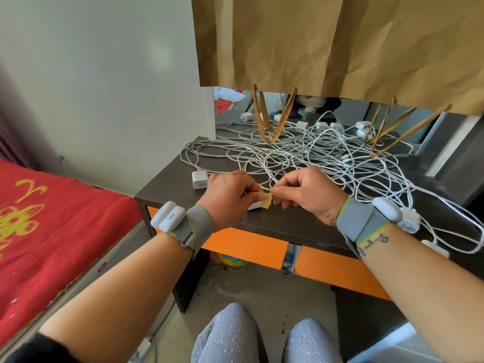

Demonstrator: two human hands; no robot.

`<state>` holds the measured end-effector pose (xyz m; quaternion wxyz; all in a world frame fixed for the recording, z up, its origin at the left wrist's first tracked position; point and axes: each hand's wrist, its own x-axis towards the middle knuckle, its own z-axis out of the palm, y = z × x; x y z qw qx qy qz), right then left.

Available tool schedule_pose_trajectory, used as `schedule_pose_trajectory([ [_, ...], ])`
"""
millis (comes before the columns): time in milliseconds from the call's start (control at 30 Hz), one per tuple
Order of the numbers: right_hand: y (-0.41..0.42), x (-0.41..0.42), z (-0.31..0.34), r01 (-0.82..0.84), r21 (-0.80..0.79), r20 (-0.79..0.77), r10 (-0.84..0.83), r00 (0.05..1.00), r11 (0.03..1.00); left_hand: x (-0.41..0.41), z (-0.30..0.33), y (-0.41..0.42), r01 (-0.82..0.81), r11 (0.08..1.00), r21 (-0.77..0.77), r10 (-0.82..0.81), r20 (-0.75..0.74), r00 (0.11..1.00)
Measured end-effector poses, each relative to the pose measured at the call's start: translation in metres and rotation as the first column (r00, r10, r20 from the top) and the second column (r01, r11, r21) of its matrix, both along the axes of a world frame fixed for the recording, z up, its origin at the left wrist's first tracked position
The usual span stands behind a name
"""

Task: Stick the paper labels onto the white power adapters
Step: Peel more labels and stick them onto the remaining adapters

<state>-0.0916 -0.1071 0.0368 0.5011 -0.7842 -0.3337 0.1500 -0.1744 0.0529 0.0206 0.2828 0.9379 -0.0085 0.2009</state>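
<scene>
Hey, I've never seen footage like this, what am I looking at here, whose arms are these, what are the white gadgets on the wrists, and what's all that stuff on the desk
This is one picture from a camera worn on a person's head, looking down at their own two bare hands; there is no robot. Each wrist carries a grey strap with a white plastic device; what it does cannot be told from the picture. The left hand and right hand together pinch a small yellowish paper label. Under the left hand a white power adapter peeks out. They work over a dark wooden desk with orange drawer fronts. On it lie a tangle of white cables, another white power adapter to the left, and more adapters at the back. A brown paper bag hangs above.
</scene>
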Motion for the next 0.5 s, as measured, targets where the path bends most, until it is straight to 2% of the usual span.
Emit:
schedule_pose_trajectory([
  [200,-0.0012,0.001,0.0002,-0.001,-0.027,0.006,0.001,1.0,1.0,0.0018,0.0039,-0.0005,0.025,0.995,0.093,-0.025,-0.003,1.0],
  [500,-0.003,0.0028,-0.0008,-0.036,-0.007,0.001,0.036,0.999,0.999,0.0046,0.0021,-0.0018,0.061,0.996,0.07,-0.062,0.011,0.998],
])
